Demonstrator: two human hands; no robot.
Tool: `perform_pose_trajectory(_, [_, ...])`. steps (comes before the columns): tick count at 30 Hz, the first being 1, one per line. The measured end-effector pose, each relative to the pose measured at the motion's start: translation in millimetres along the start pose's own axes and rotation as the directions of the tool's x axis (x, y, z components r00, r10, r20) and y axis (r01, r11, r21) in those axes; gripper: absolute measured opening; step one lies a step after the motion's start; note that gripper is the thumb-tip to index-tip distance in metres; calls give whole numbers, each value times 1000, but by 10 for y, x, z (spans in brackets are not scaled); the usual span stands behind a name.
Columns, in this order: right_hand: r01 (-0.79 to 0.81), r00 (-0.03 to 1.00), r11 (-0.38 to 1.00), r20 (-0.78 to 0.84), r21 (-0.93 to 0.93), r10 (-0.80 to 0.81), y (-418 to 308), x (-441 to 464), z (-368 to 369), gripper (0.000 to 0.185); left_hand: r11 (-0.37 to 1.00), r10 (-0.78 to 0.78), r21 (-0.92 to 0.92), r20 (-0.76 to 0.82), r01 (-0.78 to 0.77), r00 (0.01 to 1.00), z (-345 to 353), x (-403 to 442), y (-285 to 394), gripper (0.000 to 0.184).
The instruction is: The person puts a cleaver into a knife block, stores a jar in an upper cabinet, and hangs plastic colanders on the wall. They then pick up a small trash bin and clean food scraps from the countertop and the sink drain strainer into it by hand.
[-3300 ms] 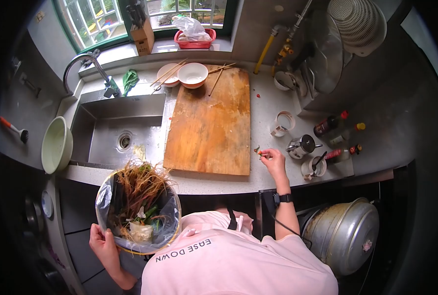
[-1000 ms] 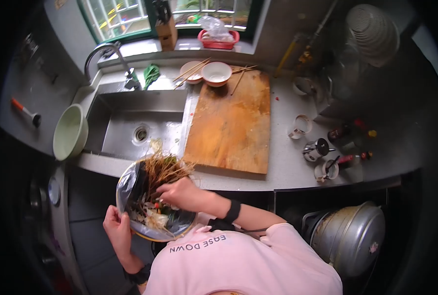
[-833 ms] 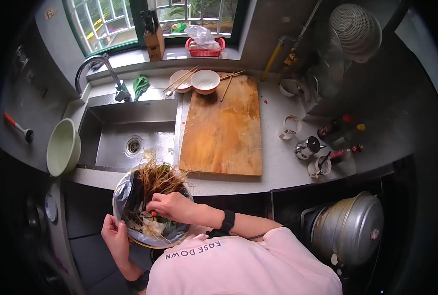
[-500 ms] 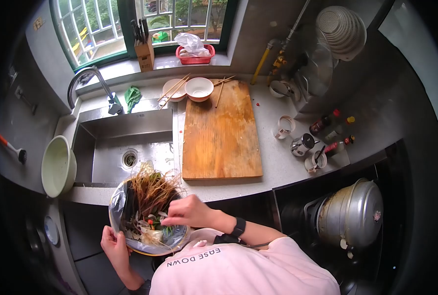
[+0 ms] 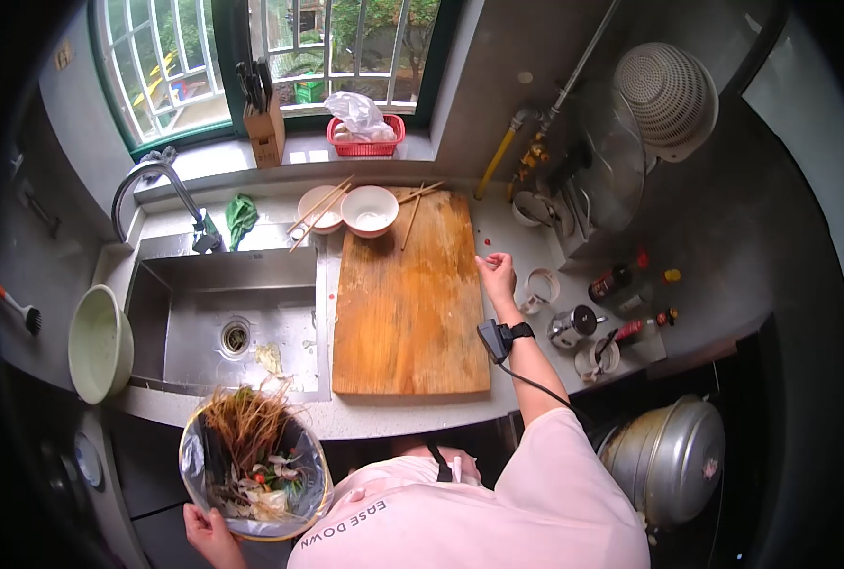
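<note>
My left hand (image 5: 209, 534) grips the near rim of a trash bin (image 5: 323, 500) lined with a clear bag, held in front of the sink cabinet. Inside lie stringy brown roots (image 5: 244, 425), pale peelings and red and green scraps. My right hand (image 5: 498, 276) is stretched out over the right edge of the wooden cutting board (image 5: 410, 322), its fingers curled together. Whether anything is between those fingertips cannot be seen. A small red bit (image 5: 487, 241) lies on the counter just beyond that hand.
The steel sink (image 5: 190, 327) holds some pale scraps near its drain. Two bowls (image 5: 370, 209) with chopsticks stand behind the board. A green basin (image 5: 100, 343) is at the left. Mugs, a metal pot (image 5: 571, 327) and bottles line the right. A large steamer (image 5: 678, 460) sits on the stove.
My right hand has left the bin and reached forward and right to the board's far-right edge. My left hand and the bin have shifted down and left in view.
</note>
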State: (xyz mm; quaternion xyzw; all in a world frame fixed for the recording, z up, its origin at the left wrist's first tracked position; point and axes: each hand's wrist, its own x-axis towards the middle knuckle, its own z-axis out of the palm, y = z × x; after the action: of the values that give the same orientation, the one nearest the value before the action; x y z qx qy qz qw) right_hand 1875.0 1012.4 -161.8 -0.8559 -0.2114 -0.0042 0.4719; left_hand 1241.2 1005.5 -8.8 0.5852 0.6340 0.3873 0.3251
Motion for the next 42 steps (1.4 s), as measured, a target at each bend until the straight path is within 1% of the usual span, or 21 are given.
perform_pose_trajectory(1, [-14, 999, 999, -32, -33, 13, 72, 138, 30, 49, 1000, 10, -1, -30, -10, 999, 3, -38, -28, 14])
perform_pose_trajectory(4, [-88, 994, 986, -76, -144, 77, 418, 536, 259, 53, 973, -206, 89, -98, 215, 974, 149, -236, 837, 10])
perform_pose_trajectory(5, [-119, 991, 976, -80, -185, 106, 484, 617, 313, 54, 978, -177, 93, -119, 188, 977, 180, -270, 866, 15])
perform_pose_trajectory(8, [-151, 988, 942, -61, -301, 139, 655, 845, 486, 50, 961, -213, 135, -196, 241, 957, 233, -370, 936, 15])
perform_pose_trajectory(12, [-114, 993, 913, -70, -393, 94, 893, 1107, 708, 44, 954, -195, 171, -266, 246, 944, 233, -508, 886, 15])
perform_pose_trajectory(13, [-118, 992, 921, -76, -372, 97, 914, 1151, 759, 42, 927, -202, 249, -293, 279, 934, 279, -521, 1006, 16])
perform_pose_trajectory(16, [-64, 997, 920, -66, -385, 42, 991, 1209, 828, 43, 922, -254, 201, -331, 331, 909, 333, -544, 1111, 16])
perform_pose_trajectory(17, [-25, 994, 907, -109, -420, -22, 1029, 1215, 864, 42, 925, -243, 204, -328, 319, 913, 314, -546, 1066, 16])
perform_pose_trajectory(20, [59, 985, 922, -130, -384, -117, 1178, 1287, 940, 41, 899, -244, 276, -332, 341, 911, 344, -516, 1131, 16])
perform_pose_trajectory(23, [-22, 999, 962, -44, -270, 11, 1060, 1347, 888, 39, 924, -255, 199, -318, 328, 913, 327, -486, 1055, 14])
perform_pose_trajectory(26, [83, 996, 949, -10, -304, -91, 909, 1439, 877, 40, 902, -313, 184, -347, 391, 884, 412, -480, 1163, 14])
perform_pose_trajectory(29, [119, 988, 951, -64, -286, -143, 988, 1568, 966, 39, 908, -292, 188, -359, 375, 886, 472, -481, 1232, 13])
perform_pose_trajectory(32, [77, 972, 992, -214, -95, -96, 635, 1559, 960, 38, 906, -320, 151, -365, 395, 874, 536, -463, 1274, 12])
perform_pose_trajectory(34, [106, 976, 982, -206, 155, -73, 56, 1406, 810, 37, 910, -296, 177, -356, 375, 886, 577, -423, 1325, 11])
perform_pose_trajectory(35, [198, 961, 946, -242, 257, -135, -148, 1298, 770, 35, 944, -201, 189, -321, 270, 926, 408, -460, 872, 13])
perform_pose_trajectory(36, [252, 960, 887, -215, 387, -179, -409, 1115, 697, 33, 968, -98, 197, -275, 156, 956, 230, -468, 418, 15])
perform_pose_trajectory(37, [300, 952, 808, -205, 507, -225, -721, 863, 616, 31, 977, -8, 206, -259, 64, 966, 234, -446, 341, 15])
perform_pose_trajectory(38, [339, 941, 715, -207, 612, -269, -1008, 581, 516, 29, 962, -201, 134, -251, 239, 947, 305, -414, 557, 15])
perform_pose_trajectory(40, [259, 925, 680, 27, 686, -379, -1495, -109, 304, 23, 969, -233, 30, -206, 244, 950, 376, -356, 662, 15])
perform_pose_trajectory(41, [203, 896, 708, 163, 676, -413, -1771, -458, 158, 24, 971, -224, 42, -191, 236, 956, 365, -328, 651, 15])
perform_pose_trajectory(42, [246, 836, 660, 189, 710, -516, -1918, -770, 143, 30, 973, -215, 51, -176, 227, 961, 365, -310, 627, 15])
